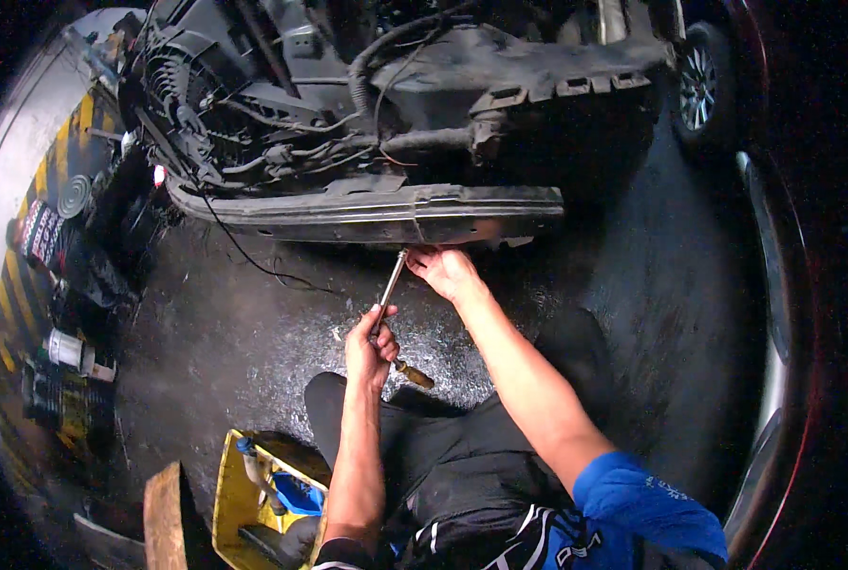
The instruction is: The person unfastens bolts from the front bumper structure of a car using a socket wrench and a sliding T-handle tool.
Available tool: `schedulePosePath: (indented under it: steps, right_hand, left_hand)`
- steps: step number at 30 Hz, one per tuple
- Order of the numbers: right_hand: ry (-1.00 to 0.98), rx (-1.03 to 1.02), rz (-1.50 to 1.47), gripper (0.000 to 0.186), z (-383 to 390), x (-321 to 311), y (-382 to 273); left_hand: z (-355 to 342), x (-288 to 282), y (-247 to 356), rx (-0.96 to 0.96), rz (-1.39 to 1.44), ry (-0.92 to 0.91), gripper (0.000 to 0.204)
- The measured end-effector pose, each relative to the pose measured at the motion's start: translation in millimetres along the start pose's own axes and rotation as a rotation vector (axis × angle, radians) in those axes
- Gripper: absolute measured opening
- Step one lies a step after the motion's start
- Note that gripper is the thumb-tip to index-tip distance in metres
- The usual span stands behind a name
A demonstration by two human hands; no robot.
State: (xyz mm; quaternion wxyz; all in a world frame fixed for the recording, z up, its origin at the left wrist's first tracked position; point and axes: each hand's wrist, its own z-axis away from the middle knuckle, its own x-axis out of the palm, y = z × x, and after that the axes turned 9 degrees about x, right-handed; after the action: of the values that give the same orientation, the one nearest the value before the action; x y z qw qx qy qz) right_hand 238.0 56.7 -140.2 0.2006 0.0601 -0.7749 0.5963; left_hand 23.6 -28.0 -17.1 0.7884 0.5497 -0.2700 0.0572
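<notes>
My left hand (371, 350) is closed around the shaft of a slim metal ratchet wrench (392, 285). The wrench slants up and away, its head close to the lower edge of a dark, dirty bumper beam (348, 214). Beside that head, my right hand (446, 272) reaches to the underside of the beam with its fingers curled. Whatever those fingertips grip is hidden. Just below my left hand shows a yellowish-brown tool handle (414, 374), perhaps a screwdriver's; I cannot tell whether it touches the hand.
Above the beam lies a stripped car front with hoses and wiring (358, 85). A loose black cable (239, 245) hangs to the floor. A yellow bin (223, 508) with tools and a wooden board (164, 518) are at lower left. Containers (65, 349) line the left; another car (775, 285) stands right.
</notes>
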Motion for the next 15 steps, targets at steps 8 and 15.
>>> schedulePosePath:
  steps: [8,15]
  right_hand:
    - [0.057,0.314,-1.079,0.024,2,33,-18]
    - [0.191,0.304,-1.133,0.022,8,46,-54]
  left_hand:
    - [21,-21,-4,0.154,-0.071,0.041,0.033]
    - [36,-31,-18,0.164,0.011,0.014,0.036]
